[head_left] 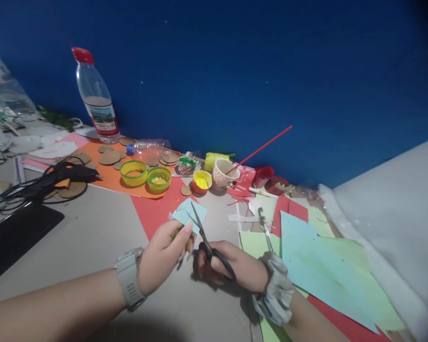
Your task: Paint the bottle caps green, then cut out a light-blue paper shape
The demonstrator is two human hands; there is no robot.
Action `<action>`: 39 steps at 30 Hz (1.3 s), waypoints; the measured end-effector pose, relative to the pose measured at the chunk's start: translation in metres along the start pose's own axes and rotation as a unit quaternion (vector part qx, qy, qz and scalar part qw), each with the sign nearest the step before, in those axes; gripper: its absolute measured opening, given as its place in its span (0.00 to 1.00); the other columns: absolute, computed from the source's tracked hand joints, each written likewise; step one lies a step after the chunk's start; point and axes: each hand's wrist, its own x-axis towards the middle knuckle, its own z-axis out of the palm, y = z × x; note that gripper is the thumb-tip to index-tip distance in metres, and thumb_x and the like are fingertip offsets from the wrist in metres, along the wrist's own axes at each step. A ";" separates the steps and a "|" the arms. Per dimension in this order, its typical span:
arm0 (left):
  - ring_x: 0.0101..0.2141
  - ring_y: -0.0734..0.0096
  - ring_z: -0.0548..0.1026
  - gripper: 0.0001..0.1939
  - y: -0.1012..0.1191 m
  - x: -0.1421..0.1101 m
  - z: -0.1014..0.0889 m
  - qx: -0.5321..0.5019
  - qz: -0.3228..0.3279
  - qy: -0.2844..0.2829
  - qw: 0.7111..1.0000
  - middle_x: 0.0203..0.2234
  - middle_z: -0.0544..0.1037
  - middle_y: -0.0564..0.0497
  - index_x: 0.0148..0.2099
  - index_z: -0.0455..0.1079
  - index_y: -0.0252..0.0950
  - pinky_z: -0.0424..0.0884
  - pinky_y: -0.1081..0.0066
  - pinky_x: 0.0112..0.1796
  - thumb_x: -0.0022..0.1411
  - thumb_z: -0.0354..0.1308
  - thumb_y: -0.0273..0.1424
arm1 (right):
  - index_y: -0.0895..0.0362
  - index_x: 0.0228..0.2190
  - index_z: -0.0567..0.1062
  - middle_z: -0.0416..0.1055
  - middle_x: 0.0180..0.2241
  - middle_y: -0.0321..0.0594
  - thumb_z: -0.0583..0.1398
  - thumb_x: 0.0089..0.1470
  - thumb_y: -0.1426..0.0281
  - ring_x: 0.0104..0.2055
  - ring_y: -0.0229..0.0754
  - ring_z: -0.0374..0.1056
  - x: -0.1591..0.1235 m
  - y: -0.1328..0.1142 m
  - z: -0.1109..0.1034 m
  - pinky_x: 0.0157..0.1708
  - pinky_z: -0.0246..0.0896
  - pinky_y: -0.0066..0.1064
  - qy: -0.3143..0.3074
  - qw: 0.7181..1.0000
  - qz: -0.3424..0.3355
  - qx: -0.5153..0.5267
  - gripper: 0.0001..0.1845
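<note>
My left hand (169, 249) pinches a small piece of light blue paper (180, 211) between thumb and fingers, above the grey table (103, 232). Faint drawn lines show on the paper. In my right hand (228, 263) is a pair of scissors (206, 244) with black handles, its blades parted and pointing up and left. The blades overlap the paper in view; whether they are cutting into it I cannot tell. Beyond the hands stand two yellow-green bowls (159, 180) and a small red cup with yellow paint (201, 182).
A patterned paper cup (224, 175) holds a red stick. Coloured paper sheets (328, 266) and a pen (266, 230) lie at right. At left are a hot glue gun (74, 172), a black phone (24, 237) and an upright water bottle (98, 102). A blue wall (214, 66) rises behind.
</note>
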 end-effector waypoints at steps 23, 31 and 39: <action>0.17 0.77 0.61 0.24 0.001 0.000 0.000 0.002 -0.017 -0.038 0.999 0.13 0.59 0.58 0.21 0.60 0.36 0.60 0.75 0.22 0.67 0.43 0.43 | 0.63 0.31 0.69 0.59 0.19 0.32 0.53 0.54 0.42 0.20 0.31 0.54 0.000 0.004 0.003 0.18 0.48 0.23 0.023 0.999 -0.017 0.026 0.33; 0.17 0.78 0.61 0.24 -0.001 -0.001 0.000 -0.008 -0.008 -0.037 0.999 0.13 0.59 0.58 0.21 0.60 0.36 0.59 0.76 0.22 0.67 0.44 0.42 | 0.63 0.30 0.69 0.58 0.19 0.32 0.54 0.54 0.43 0.20 0.30 0.53 0.000 0.003 0.004 0.18 0.47 0.23 0.027 0.999 -0.012 0.029 0.32; 0.17 0.78 0.61 0.24 0.000 0.001 0.000 -0.011 -0.013 -0.034 0.999 0.13 0.59 0.58 0.21 0.60 0.36 0.59 0.76 0.22 0.67 0.44 0.41 | 0.63 0.30 0.68 0.58 0.19 0.32 0.54 0.54 0.43 0.20 0.30 0.52 0.000 0.005 0.004 0.19 0.47 0.22 0.031 0.999 -0.013 0.036 0.32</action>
